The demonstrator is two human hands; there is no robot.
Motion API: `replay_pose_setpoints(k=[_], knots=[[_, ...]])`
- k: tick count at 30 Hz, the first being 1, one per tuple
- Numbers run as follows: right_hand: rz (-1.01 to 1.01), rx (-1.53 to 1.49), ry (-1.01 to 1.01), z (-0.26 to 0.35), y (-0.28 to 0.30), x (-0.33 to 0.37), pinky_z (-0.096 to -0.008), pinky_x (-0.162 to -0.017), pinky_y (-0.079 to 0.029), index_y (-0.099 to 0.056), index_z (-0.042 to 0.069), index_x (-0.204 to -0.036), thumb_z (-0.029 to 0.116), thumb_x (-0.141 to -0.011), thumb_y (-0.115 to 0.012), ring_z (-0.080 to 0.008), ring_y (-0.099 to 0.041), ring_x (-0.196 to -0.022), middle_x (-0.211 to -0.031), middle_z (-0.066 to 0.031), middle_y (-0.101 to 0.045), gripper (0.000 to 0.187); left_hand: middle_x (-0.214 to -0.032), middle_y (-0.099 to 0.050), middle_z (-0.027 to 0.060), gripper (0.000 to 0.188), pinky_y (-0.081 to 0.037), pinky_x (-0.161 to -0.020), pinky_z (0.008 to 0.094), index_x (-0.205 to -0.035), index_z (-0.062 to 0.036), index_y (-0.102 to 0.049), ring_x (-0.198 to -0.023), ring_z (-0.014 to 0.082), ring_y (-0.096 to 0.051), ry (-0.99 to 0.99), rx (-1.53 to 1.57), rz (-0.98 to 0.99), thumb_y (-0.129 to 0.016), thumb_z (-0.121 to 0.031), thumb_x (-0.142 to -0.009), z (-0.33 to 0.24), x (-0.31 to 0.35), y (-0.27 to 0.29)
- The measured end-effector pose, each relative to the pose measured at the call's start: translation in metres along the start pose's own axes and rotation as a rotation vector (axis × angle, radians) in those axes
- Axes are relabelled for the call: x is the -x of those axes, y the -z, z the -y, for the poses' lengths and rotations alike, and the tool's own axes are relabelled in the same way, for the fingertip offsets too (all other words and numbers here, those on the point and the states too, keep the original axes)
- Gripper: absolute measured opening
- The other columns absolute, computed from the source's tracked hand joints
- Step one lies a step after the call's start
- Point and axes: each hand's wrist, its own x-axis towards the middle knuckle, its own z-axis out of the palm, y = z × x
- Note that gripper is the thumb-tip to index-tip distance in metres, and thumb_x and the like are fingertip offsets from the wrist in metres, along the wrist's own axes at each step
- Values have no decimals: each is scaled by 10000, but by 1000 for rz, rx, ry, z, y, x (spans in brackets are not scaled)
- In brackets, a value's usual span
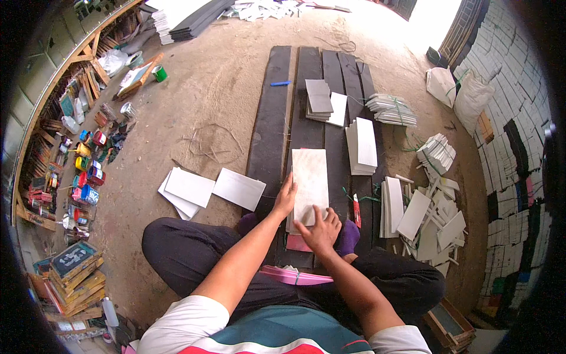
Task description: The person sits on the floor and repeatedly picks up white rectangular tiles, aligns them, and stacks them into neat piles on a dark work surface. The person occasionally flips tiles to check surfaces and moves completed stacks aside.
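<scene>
A long white rectangular board [309,177] lies in front of me, on a stack of similar pieces with a pink sheet [299,242] showing at its near end. My left hand [285,199] rests along the board's left edge, fingers stretched out. On the near end of the board, my right hand [321,229] has its fingers spread, touching the surface. A bundle of pink strips [298,276], tied with a thin band, sits across my lap. Just right of my right hand lies a slim red and white tube [356,211].
Dark planks [268,141] carry a white stack [361,146], a grey-topped stack [319,96] and a slim blue object [280,84]. Loose white boards [239,189] lie left. Offcuts [439,227] and tied bundles [392,110] are right. Paint cans [89,193] line the left side.
</scene>
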Motion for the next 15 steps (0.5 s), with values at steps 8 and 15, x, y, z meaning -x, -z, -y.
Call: replay_pose_setpoints(k=[8,15], knots=[[183,-831,-383,-40,-42,-73,-448,-1180,-371,-416,-82,-1508,474,-946,-721,-420,-467,-1417,-1512,-300,-471,847,-1726,-140,239,690,-93,-1299,436,-1664,-26,-121,-1607,370,-105,-197,-112,-66,-438,-301,-1116,36,7,-22],[143,-964,-406,-53,-63,-44,-420,-1209,-331,-334,-101,-1549,372,-940,-758,-378,-431,-1463,-1557,-309,-436,880,-1689,-204,287,737,-96,-1299,503,-1643,25,-126,-1578,424,-188,-306,-200,-146,-521,-194,-1061,39,24,-42]])
